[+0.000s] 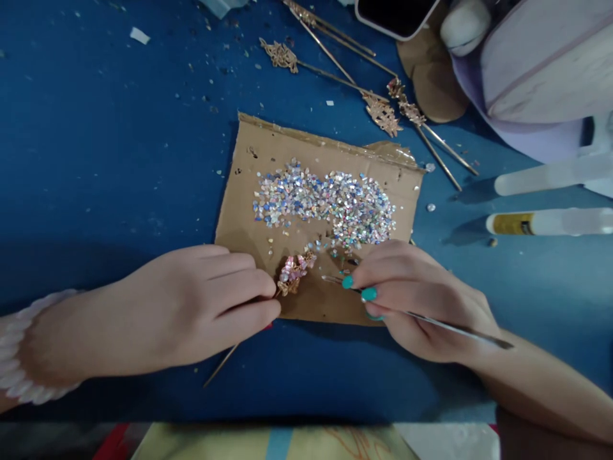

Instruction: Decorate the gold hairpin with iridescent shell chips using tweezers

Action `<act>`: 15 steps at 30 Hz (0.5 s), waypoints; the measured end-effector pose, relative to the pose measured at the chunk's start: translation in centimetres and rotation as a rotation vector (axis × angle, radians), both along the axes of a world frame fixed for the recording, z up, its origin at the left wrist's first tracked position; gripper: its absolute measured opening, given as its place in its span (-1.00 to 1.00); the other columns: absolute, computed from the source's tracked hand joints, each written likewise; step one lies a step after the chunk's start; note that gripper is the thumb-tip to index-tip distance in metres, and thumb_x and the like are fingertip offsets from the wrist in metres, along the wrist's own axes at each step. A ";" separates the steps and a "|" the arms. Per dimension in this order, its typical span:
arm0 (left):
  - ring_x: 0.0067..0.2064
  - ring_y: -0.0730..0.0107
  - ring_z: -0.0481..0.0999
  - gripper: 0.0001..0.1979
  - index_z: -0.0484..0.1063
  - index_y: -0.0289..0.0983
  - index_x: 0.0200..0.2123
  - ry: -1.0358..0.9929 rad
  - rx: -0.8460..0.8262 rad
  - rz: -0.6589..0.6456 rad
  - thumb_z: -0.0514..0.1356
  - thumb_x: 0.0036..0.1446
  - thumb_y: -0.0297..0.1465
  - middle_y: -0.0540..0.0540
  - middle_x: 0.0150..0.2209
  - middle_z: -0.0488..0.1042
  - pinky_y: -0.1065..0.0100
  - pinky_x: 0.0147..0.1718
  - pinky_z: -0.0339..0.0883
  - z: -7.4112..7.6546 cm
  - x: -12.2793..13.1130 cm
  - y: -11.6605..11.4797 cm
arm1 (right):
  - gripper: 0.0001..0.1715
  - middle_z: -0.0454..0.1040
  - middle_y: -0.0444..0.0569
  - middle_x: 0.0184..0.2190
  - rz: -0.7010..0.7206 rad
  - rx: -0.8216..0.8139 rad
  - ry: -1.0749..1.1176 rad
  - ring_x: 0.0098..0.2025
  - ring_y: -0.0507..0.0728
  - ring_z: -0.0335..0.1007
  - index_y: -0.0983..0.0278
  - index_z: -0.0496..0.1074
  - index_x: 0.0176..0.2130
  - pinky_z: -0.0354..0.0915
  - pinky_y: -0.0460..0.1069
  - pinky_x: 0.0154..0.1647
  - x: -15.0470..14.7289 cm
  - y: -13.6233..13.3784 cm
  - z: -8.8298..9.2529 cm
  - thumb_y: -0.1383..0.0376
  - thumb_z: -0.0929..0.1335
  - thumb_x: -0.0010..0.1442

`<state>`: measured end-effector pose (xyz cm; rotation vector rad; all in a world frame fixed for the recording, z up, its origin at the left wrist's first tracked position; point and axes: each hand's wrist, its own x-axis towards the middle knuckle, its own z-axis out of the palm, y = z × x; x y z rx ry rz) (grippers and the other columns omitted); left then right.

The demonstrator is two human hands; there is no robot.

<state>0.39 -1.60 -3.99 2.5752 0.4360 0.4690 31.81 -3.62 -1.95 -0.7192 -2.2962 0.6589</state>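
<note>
Gold hairpin [292, 276] pinched by left hand [191, 306]; right hand [416, 300] grips tweezers [431, 319].

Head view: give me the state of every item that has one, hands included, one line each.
Left hand: closed on the gold hairpin, its head partly covered with chips.
Right hand: pinching tweezers, tips near the hairpin head.
Iridescent chips: loose, spread over the cardboard sheet.
Cardboard sheet: lying flat on the blue table.
Spare gold hairpins: bare, lying beyond the cardboard.
Phone: screen dark.
Glue tubes: lying on their sides.
</note>
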 end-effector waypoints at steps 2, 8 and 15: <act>-0.31 0.42 0.41 -0.60 0.53 -0.17 -0.19 0.009 -0.001 -0.002 -0.06 0.66 -0.39 0.09 -0.27 0.54 0.25 -0.36 0.18 0.0 -0.1 -0.1 | -0.90 0.74 0.12 -0.21 -0.009 0.004 0.001 -0.17 0.12 0.74 0.30 0.51 -0.18 0.71 0.09 -0.08 -0.5 0.1 -0.2 0.43 0.42 0.47; -0.26 0.38 0.37 -0.60 0.50 -0.20 -0.16 0.034 -0.027 -0.004 -0.09 0.67 -0.41 0.08 -0.24 0.51 0.22 -0.30 0.11 0.2 0.1 -0.1 | -0.91 0.73 0.14 -0.20 -0.036 0.015 0.010 -0.17 0.13 0.73 0.34 0.52 -0.15 0.70 0.08 -0.09 -1.4 0.0 -0.6 0.51 0.44 0.39; -0.28 0.41 0.36 -0.59 0.53 -0.21 -0.15 0.028 -0.061 -0.008 -0.08 0.67 -0.43 0.08 -0.24 0.50 0.20 -0.31 0.08 0.4 0.3 -0.1 | -0.86 0.74 0.13 -0.15 -0.019 0.014 -0.013 -0.12 0.13 0.73 0.34 0.53 -0.11 0.70 0.09 -0.07 -1.2 0.2 -0.4 0.53 0.45 0.37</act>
